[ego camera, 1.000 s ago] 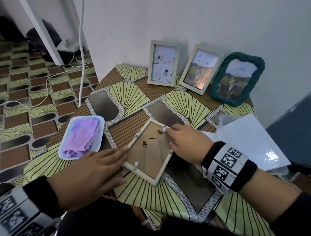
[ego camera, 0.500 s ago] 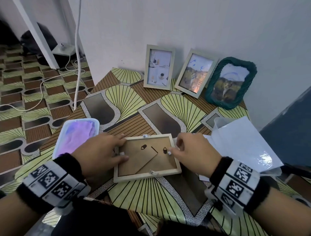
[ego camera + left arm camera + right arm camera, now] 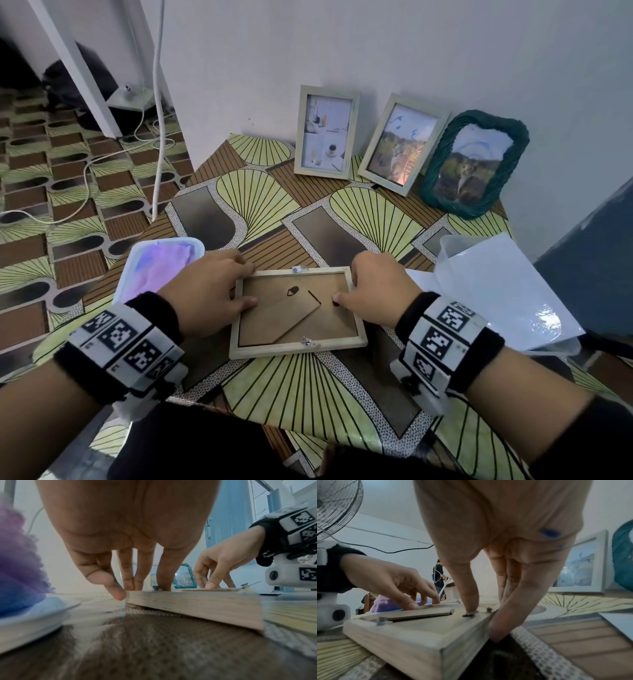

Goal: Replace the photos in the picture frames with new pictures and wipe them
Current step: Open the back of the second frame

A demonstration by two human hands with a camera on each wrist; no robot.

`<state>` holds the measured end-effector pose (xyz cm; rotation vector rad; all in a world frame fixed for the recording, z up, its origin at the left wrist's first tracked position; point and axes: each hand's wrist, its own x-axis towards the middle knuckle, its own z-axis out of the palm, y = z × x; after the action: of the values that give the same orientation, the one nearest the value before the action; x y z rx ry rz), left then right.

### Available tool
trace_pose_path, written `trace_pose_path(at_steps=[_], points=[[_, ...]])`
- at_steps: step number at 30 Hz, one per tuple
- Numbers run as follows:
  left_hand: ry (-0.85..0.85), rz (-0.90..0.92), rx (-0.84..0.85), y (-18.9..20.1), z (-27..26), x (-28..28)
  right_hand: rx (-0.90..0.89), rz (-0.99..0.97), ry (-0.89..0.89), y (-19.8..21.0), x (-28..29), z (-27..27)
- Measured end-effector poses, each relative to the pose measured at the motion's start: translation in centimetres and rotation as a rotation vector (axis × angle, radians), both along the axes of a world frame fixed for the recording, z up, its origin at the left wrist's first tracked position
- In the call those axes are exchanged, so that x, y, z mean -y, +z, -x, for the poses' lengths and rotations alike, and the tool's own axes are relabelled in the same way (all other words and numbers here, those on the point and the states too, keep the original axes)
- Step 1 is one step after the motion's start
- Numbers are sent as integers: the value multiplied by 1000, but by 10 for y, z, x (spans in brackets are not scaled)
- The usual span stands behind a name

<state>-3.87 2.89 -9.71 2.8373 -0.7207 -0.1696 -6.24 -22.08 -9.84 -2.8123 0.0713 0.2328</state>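
A light wooden picture frame [image 3: 298,313] lies face down on the patterned table [image 3: 308,394], its brown backing board and small metal clips up. My left hand [image 3: 248,284] holds its left end, thumb on the backing and fingers [image 3: 128,582] over the far left corner. My right hand [image 3: 346,287] grips the right end, with the thumb on the backing near a clip and the fingers [image 3: 498,632] down the outer side. In the left wrist view the frame [image 3: 197,601] sits slightly off the table at that corner.
A white tray [image 3: 132,260] with a purple cloth [image 3: 161,270] stands left of the frame. Three photo frames lean on the wall: a pale one [image 3: 327,133], another pale one [image 3: 400,144] and a green woven one [image 3: 476,161]. Glossy white sheets [image 3: 496,291] lie right.
The frame has turned from lying diagonally to lying square in front of me. My left hand moved from beside it onto its left end; my right hand stayed at its right end.
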Motion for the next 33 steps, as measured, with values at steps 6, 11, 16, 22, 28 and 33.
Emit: trace_pose_path(at_steps=[6,11,16,22,28,33], points=[[6,9,-39,-4,0,1,-126,-244,-165,5,0,-1],[16,54,-53,-4,-7,1,-153,-321,-197,4,0,1],[6,78,-57,-6,-9,2,-169,-414,-251,2,0,3],[-3,72,-32,-8,-10,2,-213,-414,-276,5,-1,-2],[8,32,-45,-7,-10,3,-257,-351,-196,10,2,-1],[9,22,-43,-6,-10,4,-236,-163,-54,12,5,3]])
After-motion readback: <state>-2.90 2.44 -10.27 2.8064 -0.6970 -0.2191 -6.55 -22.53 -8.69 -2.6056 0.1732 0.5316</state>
